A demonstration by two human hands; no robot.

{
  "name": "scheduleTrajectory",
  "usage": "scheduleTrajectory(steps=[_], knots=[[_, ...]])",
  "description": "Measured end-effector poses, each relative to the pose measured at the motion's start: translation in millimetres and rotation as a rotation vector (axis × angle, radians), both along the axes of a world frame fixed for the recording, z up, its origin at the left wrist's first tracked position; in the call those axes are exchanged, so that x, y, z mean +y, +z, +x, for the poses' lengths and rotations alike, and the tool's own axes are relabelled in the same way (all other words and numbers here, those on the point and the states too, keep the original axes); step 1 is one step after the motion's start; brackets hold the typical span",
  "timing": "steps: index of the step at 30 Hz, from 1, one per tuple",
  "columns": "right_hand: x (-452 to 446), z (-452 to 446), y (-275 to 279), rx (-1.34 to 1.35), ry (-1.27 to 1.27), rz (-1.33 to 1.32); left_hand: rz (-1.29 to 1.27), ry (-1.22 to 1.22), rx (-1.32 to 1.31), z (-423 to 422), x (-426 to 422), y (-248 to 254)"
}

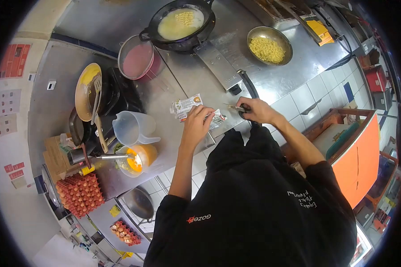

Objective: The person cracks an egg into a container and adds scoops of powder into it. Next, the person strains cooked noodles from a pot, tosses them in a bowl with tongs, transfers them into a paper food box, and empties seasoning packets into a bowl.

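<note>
My left hand (198, 122) is closed on a small silver-and-white sachet (217, 119) at the counter's front edge. My right hand (259, 111) grips a pair of scissors (242, 110) by dark handles, the blades pointing left towards the sachet with a small gap between. Beyond my left fingers a printed packet (186, 106) lies on the steel counter (171, 82). Further back, a block of noodles (184, 18) sits in pale liquid in a black wok (155, 34) on a portable stove (218, 66).
Cooked noodles fill a metal bowl (269, 47) at back right. A pink strainer bowl (140, 61), a clear jug (136, 127) and a jug of beaten egg with a whisk (116, 156) stand left. Egg trays (81, 193), a tan pan (81, 100) and an orange-sided cart (354, 158) flank me.
</note>
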State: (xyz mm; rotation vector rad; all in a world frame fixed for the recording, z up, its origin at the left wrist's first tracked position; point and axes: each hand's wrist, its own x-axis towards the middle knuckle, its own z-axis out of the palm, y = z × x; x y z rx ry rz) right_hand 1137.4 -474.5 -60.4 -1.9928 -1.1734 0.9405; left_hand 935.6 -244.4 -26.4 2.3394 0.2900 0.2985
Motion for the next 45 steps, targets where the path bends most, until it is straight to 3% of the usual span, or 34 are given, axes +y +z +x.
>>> scheduleTrajectory(steps=[4,10,13,24,36,38,42,44,45], knots=[[1.8,9.0,45.0,-0.279,0.22,-0.064,0.026,-0.065,0.019,2.0,0.8,6.4],[26.9,-0.7,56.5,-0.527,0.392,0.093,0.078,-0.148,-0.018,11.1,-2.7,9.3],[36.3,-0.9,54.7,-0.611,0.483,0.012,0.057,-0.166,-0.002,15.4,-2.4,7.4],[34.2,-23.1,68.7,-0.597,0.391,-0.048,-0.024,-0.176,0.039,20.8,-8.5,12.3],[46.8,-31.2,58.9,-0.421,0.268,-0.025,0.129,-0.288,-0.014,31.0,-12.4,18.4],[47.6,-31.7,59.1,-0.436,0.245,-0.044,0.009,-0.219,-0.009,31.1,-14.3,20.4],[53.3,-34.1,46.9,-0.394,0.158,-0.077,0.039,-0.205,0.021,29.0,-13.3,24.7],[53.3,-34.1,42.3,-0.38,0.143,-0.076,-0.195,-0.036,0.129,25.4,-9.8,30.5],[54.2,-39.1,46.1,-0.376,0.098,-0.093,-0.195,-0.035,0.131,25.0,-12.3,32.0]])
